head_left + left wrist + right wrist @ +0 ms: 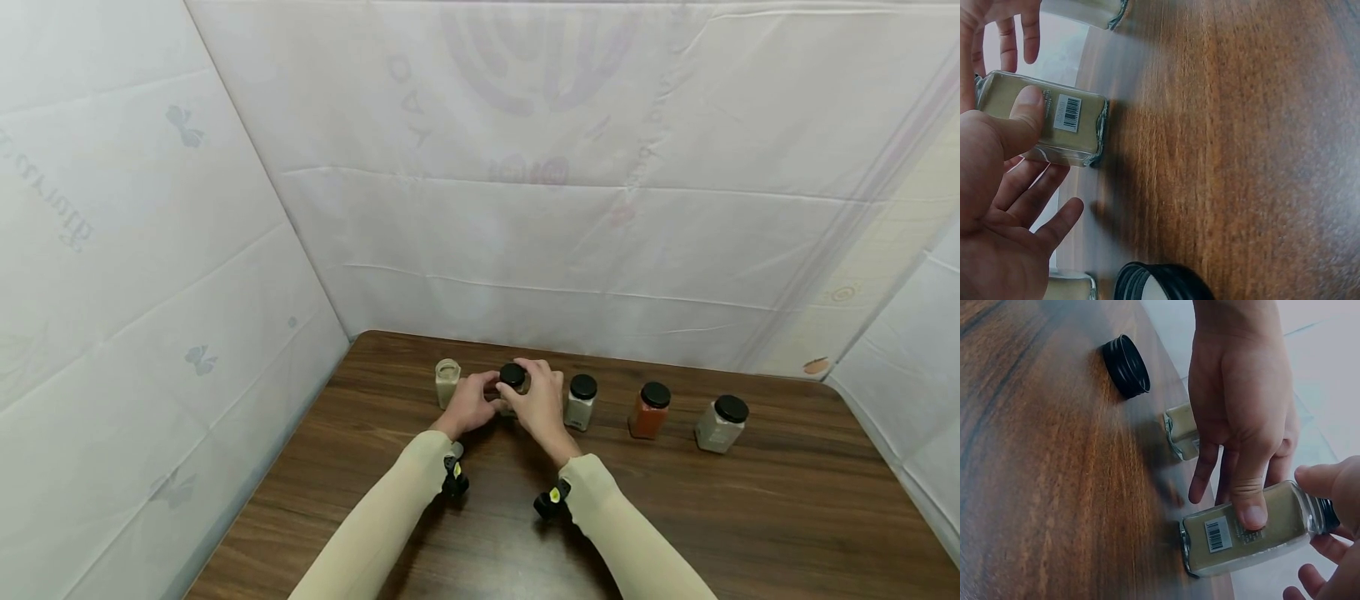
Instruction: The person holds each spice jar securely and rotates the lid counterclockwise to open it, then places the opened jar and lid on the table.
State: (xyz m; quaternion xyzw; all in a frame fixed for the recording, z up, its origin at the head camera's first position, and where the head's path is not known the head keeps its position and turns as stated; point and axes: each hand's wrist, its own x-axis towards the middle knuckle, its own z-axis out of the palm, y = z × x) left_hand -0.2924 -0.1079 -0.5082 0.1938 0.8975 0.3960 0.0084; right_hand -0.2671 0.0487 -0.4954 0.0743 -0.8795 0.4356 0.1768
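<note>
Both hands are on one square glass jar [1088, 125] of tan-green powder with a barcode label. My left hand [470, 404] holds its body, thumb flat across the labelled face and fingers behind. At the jar's top, my right hand [540, 406] grips the black lid [512, 374] between thumb and fingers. In the right wrist view the jar's base is close to the wooden table. Just left of my left hand stands a lidless jar [447, 387] of pale powder. A loose black lid [1125, 365] lies on the table in front of it.
To the right, a grey-white jar [581, 408], an orange-red jar [647, 417] and another pale jar [720, 429] stand in a row, all with black lids. Behind the brown wooden table [795, 500] hangs a white patterned cloth [525, 233].
</note>
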